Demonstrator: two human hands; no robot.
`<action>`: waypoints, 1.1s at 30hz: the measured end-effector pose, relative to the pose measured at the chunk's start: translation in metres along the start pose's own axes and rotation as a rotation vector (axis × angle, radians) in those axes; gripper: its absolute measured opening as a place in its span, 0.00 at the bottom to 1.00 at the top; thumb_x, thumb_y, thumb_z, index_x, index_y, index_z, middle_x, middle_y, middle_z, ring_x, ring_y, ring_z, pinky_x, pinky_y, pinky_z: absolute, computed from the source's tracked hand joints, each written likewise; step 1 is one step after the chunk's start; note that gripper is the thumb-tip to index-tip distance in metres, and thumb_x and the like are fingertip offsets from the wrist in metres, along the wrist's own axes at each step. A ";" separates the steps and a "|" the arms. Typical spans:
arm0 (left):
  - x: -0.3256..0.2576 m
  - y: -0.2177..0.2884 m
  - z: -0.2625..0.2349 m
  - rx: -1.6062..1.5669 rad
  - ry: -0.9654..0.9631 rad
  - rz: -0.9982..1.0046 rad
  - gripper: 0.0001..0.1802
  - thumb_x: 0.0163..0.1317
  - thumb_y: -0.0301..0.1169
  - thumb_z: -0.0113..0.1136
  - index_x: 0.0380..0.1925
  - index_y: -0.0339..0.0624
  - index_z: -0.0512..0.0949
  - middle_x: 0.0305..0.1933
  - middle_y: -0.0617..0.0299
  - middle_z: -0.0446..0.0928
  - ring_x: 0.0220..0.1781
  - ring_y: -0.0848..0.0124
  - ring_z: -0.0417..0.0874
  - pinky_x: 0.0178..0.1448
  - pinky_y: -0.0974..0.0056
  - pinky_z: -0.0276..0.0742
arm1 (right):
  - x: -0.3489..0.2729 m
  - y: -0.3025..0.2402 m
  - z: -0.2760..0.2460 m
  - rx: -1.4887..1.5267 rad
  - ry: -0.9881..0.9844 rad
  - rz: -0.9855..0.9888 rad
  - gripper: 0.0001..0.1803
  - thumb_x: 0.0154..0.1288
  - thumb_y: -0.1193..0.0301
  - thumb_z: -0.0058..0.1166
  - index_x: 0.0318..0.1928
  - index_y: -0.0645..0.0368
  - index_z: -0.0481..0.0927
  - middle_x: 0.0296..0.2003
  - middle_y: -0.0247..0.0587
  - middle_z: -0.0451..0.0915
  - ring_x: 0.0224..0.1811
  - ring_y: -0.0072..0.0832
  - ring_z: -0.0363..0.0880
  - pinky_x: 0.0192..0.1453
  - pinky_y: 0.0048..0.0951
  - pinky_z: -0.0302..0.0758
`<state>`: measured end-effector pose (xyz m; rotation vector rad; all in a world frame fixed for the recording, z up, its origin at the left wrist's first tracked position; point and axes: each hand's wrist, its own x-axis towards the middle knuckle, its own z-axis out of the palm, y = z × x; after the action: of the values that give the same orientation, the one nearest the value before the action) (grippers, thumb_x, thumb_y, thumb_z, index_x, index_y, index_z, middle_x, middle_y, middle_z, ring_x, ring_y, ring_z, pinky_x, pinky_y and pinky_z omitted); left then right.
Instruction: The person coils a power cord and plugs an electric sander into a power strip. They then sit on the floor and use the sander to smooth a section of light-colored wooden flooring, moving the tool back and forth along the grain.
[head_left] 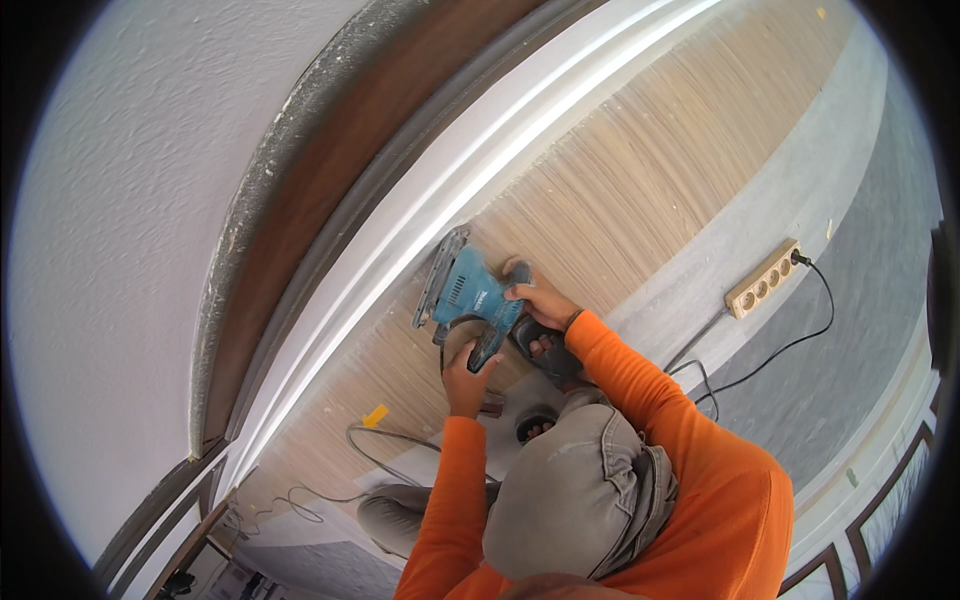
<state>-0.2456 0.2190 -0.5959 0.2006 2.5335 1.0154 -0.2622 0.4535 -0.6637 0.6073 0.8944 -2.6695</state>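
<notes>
Both of my hands grip a teal electric sheet sander [466,287], tipped on its side with the flat pad facing the white skirting strip along the wall. My left hand [466,378] is wrapped round the rear end of its handle, thumb against the body. My right hand [540,296] closes over the dark grip at the other end. The pad's edge stands right beside the white skirting [385,245]; whether it presses on it I cannot tell. Part of the sander's underside by my left hand is hidden.
A beige power strip [765,280] with a black plug lies to the right on the grey floor strip. Cables loop from it and at the lower left [385,435], near a yellow scrap [375,415]. My bent knee [565,490] and black sandals [550,350] are close below.
</notes>
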 end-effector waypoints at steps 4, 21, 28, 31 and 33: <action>0.005 0.008 -0.004 0.019 0.015 0.003 0.29 0.54 0.42 0.82 0.51 0.35 0.85 0.41 0.47 0.88 0.41 0.54 0.90 0.49 0.56 0.83 | -0.011 -0.002 0.017 0.074 0.133 -0.027 0.32 0.64 0.69 0.68 0.64 0.60 0.68 0.52 0.40 0.71 0.57 0.31 0.72 0.63 0.36 0.72; -0.012 0.000 0.012 0.024 0.034 -0.078 0.31 0.55 0.44 0.82 0.53 0.34 0.85 0.43 0.47 0.88 0.43 0.55 0.90 0.51 0.57 0.83 | -0.006 0.006 0.017 -0.325 0.236 -0.058 0.38 0.62 0.62 0.70 0.68 0.62 0.68 0.59 0.49 0.73 0.63 0.38 0.71 0.70 0.38 0.66; -0.009 0.011 0.012 0.008 0.057 -0.036 0.29 0.54 0.41 0.82 0.51 0.34 0.85 0.41 0.48 0.88 0.42 0.56 0.89 0.50 0.57 0.82 | -0.006 0.009 0.012 -0.199 0.244 -0.085 0.34 0.62 0.64 0.69 0.65 0.60 0.70 0.54 0.44 0.75 0.59 0.34 0.73 0.66 0.36 0.69; -0.005 0.015 0.007 0.022 0.038 -0.019 0.28 0.55 0.40 0.81 0.50 0.33 0.85 0.41 0.49 0.88 0.42 0.56 0.89 0.50 0.57 0.82 | -0.004 0.012 0.012 -0.148 0.242 -0.119 0.31 0.62 0.66 0.68 0.63 0.60 0.71 0.50 0.40 0.76 0.55 0.31 0.75 0.62 0.34 0.71; -0.003 0.014 0.005 0.025 0.032 -0.024 0.28 0.55 0.40 0.81 0.50 0.33 0.85 0.41 0.49 0.88 0.42 0.56 0.89 0.50 0.58 0.82 | -0.004 0.014 0.014 -0.099 0.253 -0.127 0.30 0.63 0.67 0.68 0.62 0.61 0.72 0.48 0.38 0.76 0.52 0.29 0.75 0.60 0.33 0.72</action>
<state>-0.2409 0.2316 -0.5886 0.1612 2.5720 0.9863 -0.2577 0.4345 -0.6586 0.9078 1.1611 -2.6785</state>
